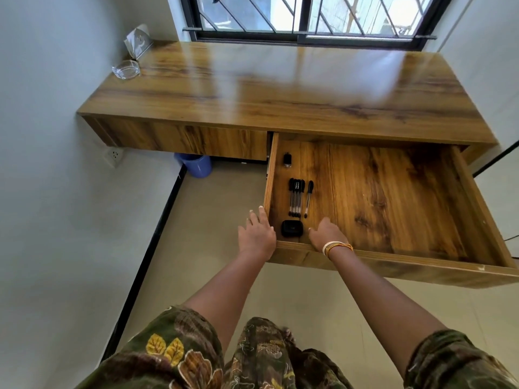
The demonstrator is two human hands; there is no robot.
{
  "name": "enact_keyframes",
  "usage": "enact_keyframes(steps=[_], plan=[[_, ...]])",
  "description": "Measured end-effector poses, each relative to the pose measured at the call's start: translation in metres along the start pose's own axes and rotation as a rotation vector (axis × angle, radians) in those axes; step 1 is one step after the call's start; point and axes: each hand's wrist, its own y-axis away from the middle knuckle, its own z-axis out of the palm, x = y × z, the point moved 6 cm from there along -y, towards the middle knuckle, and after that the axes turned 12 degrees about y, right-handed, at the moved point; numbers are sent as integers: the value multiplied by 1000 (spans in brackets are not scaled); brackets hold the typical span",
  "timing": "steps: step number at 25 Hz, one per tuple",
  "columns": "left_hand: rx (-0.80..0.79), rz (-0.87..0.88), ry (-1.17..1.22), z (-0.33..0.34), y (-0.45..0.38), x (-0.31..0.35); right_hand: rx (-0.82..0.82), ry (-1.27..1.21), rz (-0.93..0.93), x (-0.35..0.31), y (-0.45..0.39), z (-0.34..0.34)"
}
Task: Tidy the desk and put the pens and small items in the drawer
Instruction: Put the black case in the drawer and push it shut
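**Wood drawer open, pinch risk ahead**

I see pens (pixel 297 197) lying inside the drawer (pixel 393 197). My left hand (pixel 257 234) spreads empty outside its corner; right hand (pixel 327 231) rests loose and empty inside. Shoving shut could trap those fingers.

Golden-brown wood grain on desk (pixel 280 88) and drawer (pixel 393 197). Black pens (pixel 296 196), black case (pixel 292 228). Lower frame: olive dress (pixel 179 357) with yellow leaves; blue bin (pixel 196 164) left.

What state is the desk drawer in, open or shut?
Open. The drawer is pulled well out from the desk; its floor shows, with pens and a black case inside.
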Motion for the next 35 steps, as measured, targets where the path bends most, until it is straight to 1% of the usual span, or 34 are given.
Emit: enact_keyframes(steps=[3,5,7,10,12,14,15,17,18,19,20,21,22,23,24,25,26,27,29,31,35], plan=[[12,62,-10,2,13,0,198,112,-55,7,17,-5],[-13,72,25,7,25,-1,308,267,-108,9,36,-2],[-36,82,14,11,38,-3,374,381,-157,11,55,5],[-69,115,-54,13,56,-3,413,419,-192,17,75,13],[-26,151,-51,18,69,-1,406,331,-202,21,84,20],[88,224,14,22,86,6,446,82,-207,27,99,22],[153,280,62,24,94,13,502,-52,-207,30,106,18],[241,364,216,28,108,29,584,-229,-133,45,117,9],[252,350,330,29,110,35,566,-317,-55,57,118,8],[233,278,453,31,109,38,527,-429,47,71,114,11],[177,151,573,38,102,39,462,-581,173,88,107,16],[101,-17,715,46,95,40,382,-796,321,105,99,21],[9,-222,883,58,89,40,263,-1063,460,118,92,29],[-109,-426,1083,68,87,44,130,-1332,558,125,86,35],[-239,-580,1296,77,87,55,25,-1541,593,129,81,35],[-333,-679,1506,82,87,69,-27,-1670,589,132,76,30],[-359,-737,1680,82,86,81,-49,-1742,571,135,71,21],[-344,-775,1815,81,84,92,-58,-1778,555,138,67,12],[-261,-843,1958,79,78,107,-83,-1787,577,143,59,2],[-212,-920,1973,83,73,117,-140,-1740,596,144,52,-2],[-125,-973,1960,85,61,130,-212,-1695,606,143,42,-9]])
